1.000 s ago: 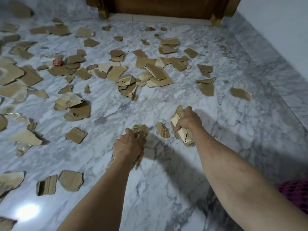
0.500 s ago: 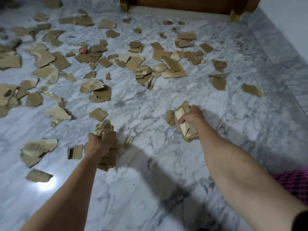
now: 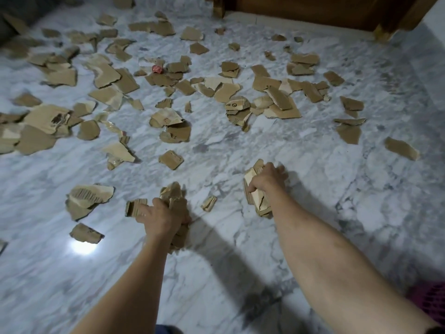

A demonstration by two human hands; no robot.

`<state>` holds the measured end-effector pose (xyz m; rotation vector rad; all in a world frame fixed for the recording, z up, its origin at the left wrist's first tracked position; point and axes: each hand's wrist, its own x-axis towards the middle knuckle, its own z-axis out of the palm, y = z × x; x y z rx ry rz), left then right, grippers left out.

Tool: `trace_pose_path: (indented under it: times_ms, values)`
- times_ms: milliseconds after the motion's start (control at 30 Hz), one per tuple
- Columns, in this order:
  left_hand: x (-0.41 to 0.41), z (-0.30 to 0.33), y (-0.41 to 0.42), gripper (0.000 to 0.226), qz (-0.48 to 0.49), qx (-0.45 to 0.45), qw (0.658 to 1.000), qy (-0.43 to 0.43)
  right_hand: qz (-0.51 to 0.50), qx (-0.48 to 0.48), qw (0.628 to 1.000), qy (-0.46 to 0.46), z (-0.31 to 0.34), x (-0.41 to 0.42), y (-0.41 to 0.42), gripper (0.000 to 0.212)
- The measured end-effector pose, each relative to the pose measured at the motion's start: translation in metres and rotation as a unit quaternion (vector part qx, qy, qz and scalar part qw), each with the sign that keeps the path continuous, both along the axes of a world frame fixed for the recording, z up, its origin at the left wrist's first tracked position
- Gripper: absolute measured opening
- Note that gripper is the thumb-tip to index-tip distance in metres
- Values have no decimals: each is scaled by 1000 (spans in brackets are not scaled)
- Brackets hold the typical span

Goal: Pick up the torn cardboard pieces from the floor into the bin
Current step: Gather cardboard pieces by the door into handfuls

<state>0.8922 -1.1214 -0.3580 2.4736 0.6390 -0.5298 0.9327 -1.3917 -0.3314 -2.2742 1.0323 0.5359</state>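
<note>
Torn brown cardboard pieces lie scattered over the marble floor [image 3: 313, 165], thickest at the left and centre. My left hand [image 3: 160, 218] is closed around a bundle of cardboard pieces [image 3: 177, 201] held just above the floor. A small piece [image 3: 135, 207] lies right at its fingers on the left. My right hand [image 3: 266, 179] grips a second stack of cardboard pieces [image 3: 257, 201]. One small scrap [image 3: 209, 203] lies between the two hands. A pink mesh bin [image 3: 431, 302] shows only as a corner at the bottom right edge.
A wooden door frame [image 3: 313, 10] stands at the top. A pale wall and marble skirting [image 3: 431, 56] run down the right side. A small red scrap [image 3: 157, 68] lies among the far pieces. Larger pieces [image 3: 89, 196] sit left of my left hand.
My left hand has swung left with its bundle, away from the right hand, and now sits beside a small piece. The right hand keeps its stack near the same spot. The view shifted left.
</note>
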Motion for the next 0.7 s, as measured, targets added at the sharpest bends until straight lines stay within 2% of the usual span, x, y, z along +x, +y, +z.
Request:
trace_pose_path:
  times_ms: [133,233,333,367,433,500,600,700]
  values:
    - [3,10,-4,55,-15,-22,1000,2,37,37,998,-33,5,-2,10,81]
    - [6,20,6,52,-54,-33,997,43,37,175,981,-78,18,2,38,101]
    - [14,32,32,54,-46,-54,997,37,137,236,961,-49,24,-1,81,96]
    - [18,34,42,60,-32,-65,997,30,185,222,957,-19,20,-5,96,97]
    - [19,32,61,71,-3,-59,997,45,286,119,950,39,6,-13,122,96]
    - [18,25,73,78,10,-45,997,67,342,2,939,27,-3,-22,140,92]
    - [16,18,77,83,4,-26,998,54,332,-35,943,11,-9,-23,147,88]
    - [16,15,79,59,-1,-6,1000,17,301,-39,953,11,-8,-28,148,87]
